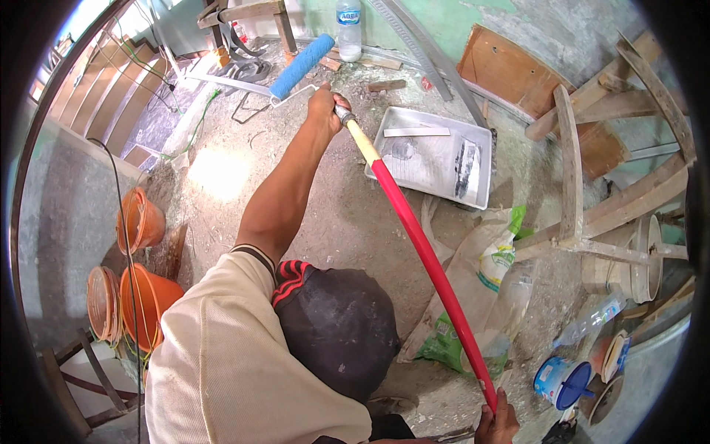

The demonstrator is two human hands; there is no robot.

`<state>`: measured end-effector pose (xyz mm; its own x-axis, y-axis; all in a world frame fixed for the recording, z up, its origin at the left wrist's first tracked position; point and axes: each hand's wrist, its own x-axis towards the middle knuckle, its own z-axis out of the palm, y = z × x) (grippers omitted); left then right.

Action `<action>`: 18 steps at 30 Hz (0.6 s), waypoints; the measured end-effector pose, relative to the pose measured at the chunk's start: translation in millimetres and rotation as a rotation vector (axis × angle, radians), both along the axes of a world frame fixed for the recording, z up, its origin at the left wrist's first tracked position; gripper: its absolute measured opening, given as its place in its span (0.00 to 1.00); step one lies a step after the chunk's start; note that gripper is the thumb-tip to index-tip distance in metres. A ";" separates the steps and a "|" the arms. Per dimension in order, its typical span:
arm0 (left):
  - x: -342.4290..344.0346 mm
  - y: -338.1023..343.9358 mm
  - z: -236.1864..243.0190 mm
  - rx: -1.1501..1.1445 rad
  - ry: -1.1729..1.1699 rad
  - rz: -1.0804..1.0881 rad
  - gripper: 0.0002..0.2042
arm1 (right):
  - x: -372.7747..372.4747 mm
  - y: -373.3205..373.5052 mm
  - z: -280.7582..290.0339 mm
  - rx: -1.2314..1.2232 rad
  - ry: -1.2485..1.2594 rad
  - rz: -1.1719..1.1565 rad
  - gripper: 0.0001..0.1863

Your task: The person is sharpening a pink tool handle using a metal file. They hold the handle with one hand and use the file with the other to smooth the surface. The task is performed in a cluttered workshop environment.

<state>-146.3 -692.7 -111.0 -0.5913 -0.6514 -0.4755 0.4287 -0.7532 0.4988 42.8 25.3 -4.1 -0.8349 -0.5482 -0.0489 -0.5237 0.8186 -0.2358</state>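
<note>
A long paint roller runs diagonally across the head view. Its blue fuzzy sleeve (302, 66) sits on a wire frame at the far end, raised above the floor. My left hand (325, 109) is closed around the frame's handle, just above where it joins the pole. The red pole (418, 233), pale at its upper end, slants down to the right. Around its near end my right hand (497, 423) is closed, partly cut off by the lower edge. Right of the pole's upper part lies a white paint tray (436, 164) with dark smears and a white strip across it.
Orange buckets (151, 303) stand at the left. A sack (466, 296) lies right of my knee, near a blue-lidded tub (563, 382). Wooden frames (573, 163) lean at the right. A water bottle (349, 29) stands by the far wall. A dark cable (129, 244) hangs at left.
</note>
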 end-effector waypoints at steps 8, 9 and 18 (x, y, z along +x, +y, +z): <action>7.6 11.7 12.8 -0.215 0.040 -0.015 0.13 | -3.4 -19.9 18.2 -0.041 -0.086 -0.043 0.17; 8.4 12.4 14.1 -0.200 0.079 -0.042 0.13 | -5.3 -20.1 19.1 -0.035 -0.102 -0.046 0.16; 8.6 23.0 9.1 -0.146 0.006 -0.064 0.15 | -5.1 -24.3 22.8 -0.006 -0.128 -0.160 0.16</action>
<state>-137.7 -669.7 -101.9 -0.6365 -0.6742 -0.3746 0.3856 -0.6989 0.6024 37.7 1.0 18.6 -0.8985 -0.4098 -0.1571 -0.3526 0.8872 -0.2976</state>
